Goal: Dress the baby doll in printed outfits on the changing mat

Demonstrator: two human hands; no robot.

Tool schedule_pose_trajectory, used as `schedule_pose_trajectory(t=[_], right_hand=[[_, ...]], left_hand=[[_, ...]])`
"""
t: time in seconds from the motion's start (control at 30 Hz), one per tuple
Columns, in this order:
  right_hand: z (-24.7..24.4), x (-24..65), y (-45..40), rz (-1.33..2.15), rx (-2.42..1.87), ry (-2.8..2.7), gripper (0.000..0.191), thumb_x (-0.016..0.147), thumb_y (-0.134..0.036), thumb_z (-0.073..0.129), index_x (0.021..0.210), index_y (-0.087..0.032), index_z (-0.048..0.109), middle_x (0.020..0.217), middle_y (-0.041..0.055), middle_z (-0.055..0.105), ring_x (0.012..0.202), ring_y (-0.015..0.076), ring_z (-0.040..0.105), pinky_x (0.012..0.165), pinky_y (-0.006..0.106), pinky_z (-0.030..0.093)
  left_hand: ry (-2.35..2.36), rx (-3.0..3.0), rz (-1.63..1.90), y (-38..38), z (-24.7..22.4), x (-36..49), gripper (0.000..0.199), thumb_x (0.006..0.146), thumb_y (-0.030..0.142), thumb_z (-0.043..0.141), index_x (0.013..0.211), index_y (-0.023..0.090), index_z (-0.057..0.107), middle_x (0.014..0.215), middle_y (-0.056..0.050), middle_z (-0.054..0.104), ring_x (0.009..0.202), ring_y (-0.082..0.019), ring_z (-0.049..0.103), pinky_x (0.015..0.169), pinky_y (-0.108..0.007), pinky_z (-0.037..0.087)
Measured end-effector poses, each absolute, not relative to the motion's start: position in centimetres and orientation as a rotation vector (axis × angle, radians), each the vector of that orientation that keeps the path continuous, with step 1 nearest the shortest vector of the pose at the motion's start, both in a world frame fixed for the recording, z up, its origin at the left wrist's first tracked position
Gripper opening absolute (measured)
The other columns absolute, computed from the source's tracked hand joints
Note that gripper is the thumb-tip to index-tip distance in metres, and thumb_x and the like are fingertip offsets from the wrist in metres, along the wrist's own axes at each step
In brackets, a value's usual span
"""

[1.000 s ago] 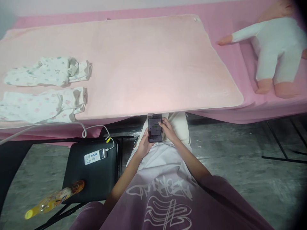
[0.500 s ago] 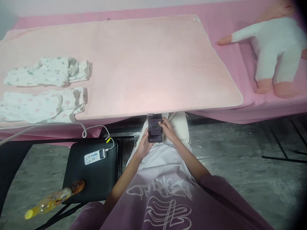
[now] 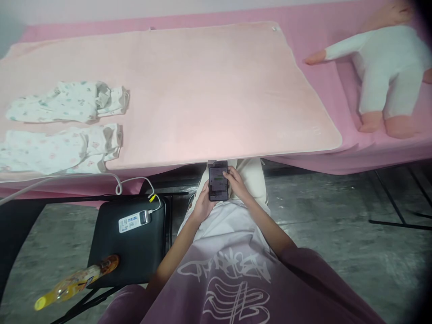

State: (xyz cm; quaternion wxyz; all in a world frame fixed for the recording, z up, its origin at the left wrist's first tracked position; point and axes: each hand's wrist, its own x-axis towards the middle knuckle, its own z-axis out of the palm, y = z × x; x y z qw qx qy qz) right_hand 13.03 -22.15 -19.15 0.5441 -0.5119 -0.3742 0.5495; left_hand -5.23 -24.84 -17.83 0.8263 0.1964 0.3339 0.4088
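A dark smartphone (image 3: 218, 182) with a lit screen is held upright over my lap, just below the table's front edge. My left hand (image 3: 203, 203) is closed around its lower left side, the fingers partly hidden behind it. My right hand (image 3: 236, 182) grips the right side, its thumb lying on the screen. The text on the screen is too small to read. Beyond the phone a pale pink mat (image 3: 209, 94) covers much of the table.
Two folded patterned baby garments, one greenish (image 3: 67, 101), one pinkish (image 3: 60, 146), lie at left. A doll in white (image 3: 388, 67) lies at right. A black stool (image 3: 135, 256) holds a white device (image 3: 134, 221) with a cable (image 3: 148, 180) and a yellow-capped bottle (image 3: 77, 281).
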Motion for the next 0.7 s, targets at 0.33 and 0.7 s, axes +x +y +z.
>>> schedule_pose_trajectory(t=[0.33, 0.7], right_hand=[[-19.09, 13.09, -22.19, 1.305, -1.226, -0.893, 0.033, 0.096, -0.059, 0.072, 0.101, -0.026, 0.067, 0.099, 0.0023, 0.070, 0.101, 0.0244, 0.064, 0.094, 0.034, 0.054], [-18.92, 13.10, -22.25, 1.309, -1.211, -0.893, 0.032, 0.098, -0.058, 0.070, 0.101, -0.026, 0.066, 0.100, 0.0020, 0.071, 0.104, 0.0241, 0.065, 0.097, 0.034, 0.054]], left_hand=[[0.700, 0.410, 0.861, -24.83, -17.81, -5.22, 0.049, 0.102, 0.044, 0.079, 0.146, 0.026, 0.069, 0.160, -0.011, 0.066, 0.159, -0.035, 0.053, 0.128, -0.053, 0.050], [0.700, 0.416, 0.867, -24.86, -18.16, -5.26, 0.049, 0.104, 0.044, 0.076, 0.149, 0.027, 0.067, 0.161, -0.011, 0.066, 0.158, -0.034, 0.054, 0.128, -0.053, 0.050]])
